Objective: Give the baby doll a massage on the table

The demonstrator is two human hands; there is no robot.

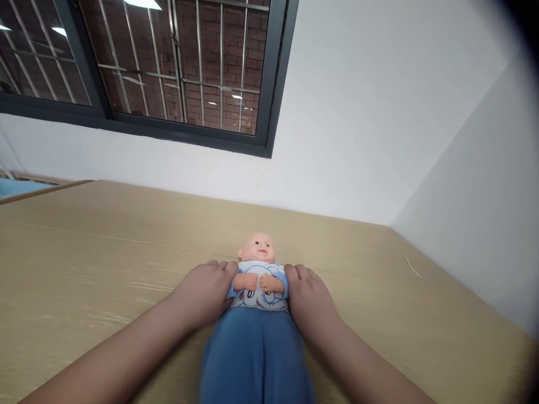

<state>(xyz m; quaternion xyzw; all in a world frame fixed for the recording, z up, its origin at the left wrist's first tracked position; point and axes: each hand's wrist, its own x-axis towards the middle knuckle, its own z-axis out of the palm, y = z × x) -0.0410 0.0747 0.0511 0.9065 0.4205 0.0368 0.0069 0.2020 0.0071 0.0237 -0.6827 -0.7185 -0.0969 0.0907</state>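
Observation:
A baby doll [257, 248] lies on its back on a wooden surface, its head toward the wall. It wears a white top [269, 303] with blue sleeves and a printed cartoon, and blue trousers [259, 353] that run out of the bottom of the view. Both doll arms are bent over its belly. My left hand [210, 292] is closed against the sleeve and side on the left of the picture. On the opposite side, my right hand [310, 297] grips the other sleeve near the shoulder. The fingertips of both hands are partly hidden.
The wooden surface [105, 241] reaches to a white wall [337, 140], with a side wall at right. A thin pale strip [413, 267] lies at right. Above is a dark-framed, barred window [269, 112]. Something light blue [23, 187] shows past the left edge.

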